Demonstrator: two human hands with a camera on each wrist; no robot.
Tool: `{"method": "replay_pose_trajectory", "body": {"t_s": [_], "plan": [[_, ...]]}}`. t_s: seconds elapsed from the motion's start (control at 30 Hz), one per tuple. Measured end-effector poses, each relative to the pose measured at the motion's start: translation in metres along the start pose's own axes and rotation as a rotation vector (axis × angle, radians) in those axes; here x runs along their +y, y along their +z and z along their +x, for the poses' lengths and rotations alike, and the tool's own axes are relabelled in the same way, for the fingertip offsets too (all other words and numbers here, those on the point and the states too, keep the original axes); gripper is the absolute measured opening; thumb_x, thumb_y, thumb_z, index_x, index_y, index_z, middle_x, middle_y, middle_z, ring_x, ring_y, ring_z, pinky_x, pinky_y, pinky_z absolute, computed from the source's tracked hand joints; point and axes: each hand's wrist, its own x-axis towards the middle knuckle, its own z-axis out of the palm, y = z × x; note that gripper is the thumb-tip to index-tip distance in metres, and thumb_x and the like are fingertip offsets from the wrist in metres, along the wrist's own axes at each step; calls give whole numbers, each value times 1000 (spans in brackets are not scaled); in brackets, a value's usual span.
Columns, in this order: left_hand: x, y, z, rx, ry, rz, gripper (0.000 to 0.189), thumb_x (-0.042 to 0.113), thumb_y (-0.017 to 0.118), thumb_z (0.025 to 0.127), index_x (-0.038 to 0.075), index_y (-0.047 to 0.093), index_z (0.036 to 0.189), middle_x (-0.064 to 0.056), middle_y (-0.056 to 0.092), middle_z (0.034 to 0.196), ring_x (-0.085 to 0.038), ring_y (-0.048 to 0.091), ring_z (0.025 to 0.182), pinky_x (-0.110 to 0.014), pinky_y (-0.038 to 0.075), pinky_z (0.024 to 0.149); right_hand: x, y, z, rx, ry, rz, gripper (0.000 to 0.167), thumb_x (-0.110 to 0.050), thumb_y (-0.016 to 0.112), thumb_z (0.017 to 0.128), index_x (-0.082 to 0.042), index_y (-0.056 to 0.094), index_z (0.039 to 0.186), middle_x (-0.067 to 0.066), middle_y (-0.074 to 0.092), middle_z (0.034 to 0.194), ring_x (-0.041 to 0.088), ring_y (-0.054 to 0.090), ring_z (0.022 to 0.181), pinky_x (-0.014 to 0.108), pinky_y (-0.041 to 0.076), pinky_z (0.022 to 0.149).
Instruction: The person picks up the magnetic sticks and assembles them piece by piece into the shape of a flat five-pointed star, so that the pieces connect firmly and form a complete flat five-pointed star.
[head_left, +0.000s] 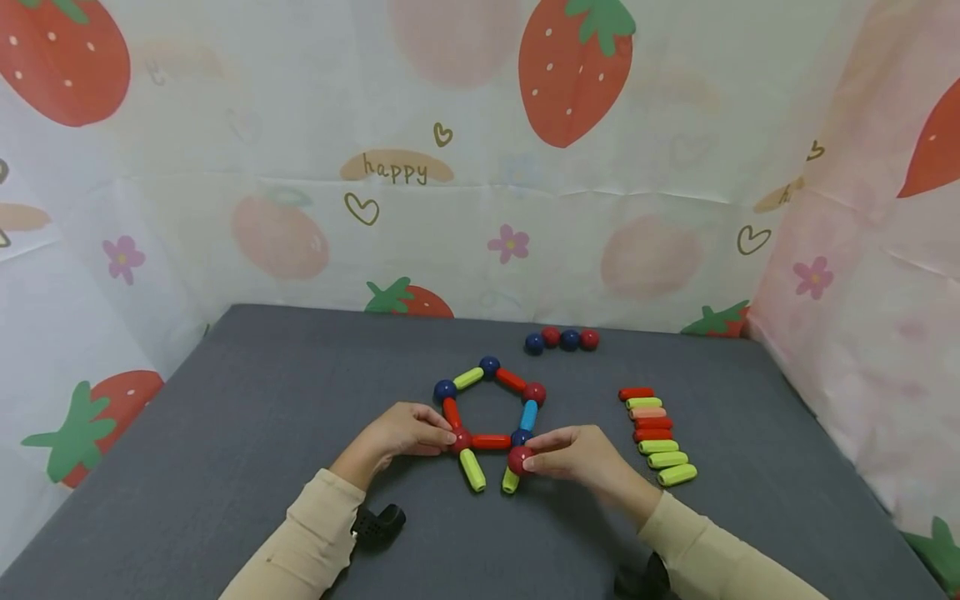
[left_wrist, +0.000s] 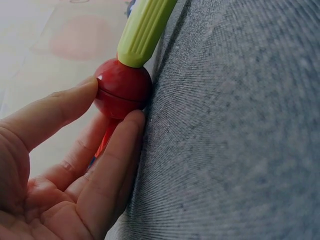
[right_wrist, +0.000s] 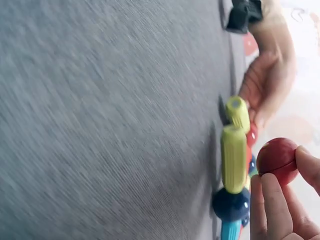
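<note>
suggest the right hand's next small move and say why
Probably bring the red ball pinched in the right hand to the bare end of the nearest yellow-green stick: the ball is clear of it, and the stick's other end meets a blue ball.

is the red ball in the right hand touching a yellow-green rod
No, in the right wrist view a gap separates the red ball, pinched in the right hand, from the nearest yellow-green rod.

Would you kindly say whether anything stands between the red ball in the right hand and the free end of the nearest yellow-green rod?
Nothing visible does: in the right wrist view, only a gap separates the red ball, pinched by the right hand, from the yellow-green rod joined to the blue ball.
</note>
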Motion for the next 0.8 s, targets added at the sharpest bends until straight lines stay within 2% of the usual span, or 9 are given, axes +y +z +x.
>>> {"method": "replay_pose_trajectory", "body": {"t_s": [0.13, 0.33, 0.57, 0.8], "plan": [[0, 0, 0, 2, -3, -2, 20, 7, 77, 85, -2, 71, 101, -5, 72, 90, -12, 70, 80, -34, 61, 85, 3, 8, -5, -1, -10, -75, 34, -20, 86, 78, -5, 77, 107, 8, 75, 106, 14, 66, 88, 32, 60, 80], [0, 0, 0, 2, -4, 1, 20, 7, 77, 85, -2, 71, 101, -5, 73, 91, -12, 70, 81, -34, 61, 85, 5, 16, -12, -50, -30, -106, 33, -21, 86, 77, -6, 77, 106, 5, 74, 102, 16, 62, 88, 29, 58, 75], [0, 0, 1, 2, 5, 12, 20, 8, 77, 85, -2, 71, 101, -5, 72, 91, -13, 70, 81, -35, 61, 85, 6, 26, -13, -53, -148, -174, 31, -17, 88, 75, -5, 78, 102, 6, 76, 95, 13, 62, 81, 26, 56, 71], [-1, 1, 1, 7, 5, 14, 20, 8, 77, 85, -2, 71, 101, -4, 73, 90, -12, 70, 81, -35, 61, 85, 6, 35, -13, -43, -254, -295, 29, -19, 89, 73, -8, 79, 98, 2, 76, 92, 12, 63, 85, 26, 55, 71]]}}
